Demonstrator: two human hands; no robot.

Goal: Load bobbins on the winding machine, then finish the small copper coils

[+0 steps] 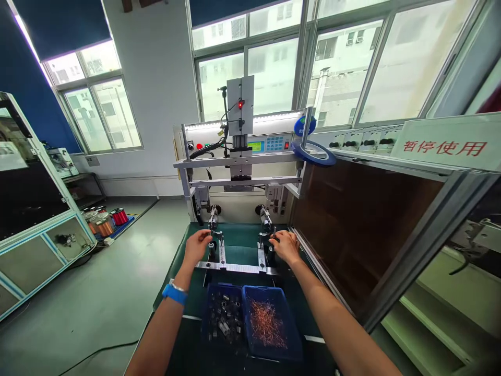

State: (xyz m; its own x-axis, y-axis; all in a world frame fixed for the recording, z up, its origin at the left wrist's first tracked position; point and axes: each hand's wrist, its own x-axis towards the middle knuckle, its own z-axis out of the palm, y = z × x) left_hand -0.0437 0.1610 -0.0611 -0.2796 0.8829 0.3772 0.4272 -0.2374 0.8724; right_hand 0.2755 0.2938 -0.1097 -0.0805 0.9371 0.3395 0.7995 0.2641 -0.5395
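Note:
My left hand curls over a small metal clamp on the left post of a steel winding jig. My right hand pinches at a matching dark clamp on the jig's right post. Above each clamp, a spindle of the coil-winding machine points down, the left spindle and the right spindle. Closest to me lie two blue trays: one of small metal parts, one of copper wire pieces. The held parts are hidden by my fingers.
The green bench mat carries the machine, with a brown panel in an aluminium frame at its right. A sign with red characters stands at upper right. Copper wire spools sit on the floor at left.

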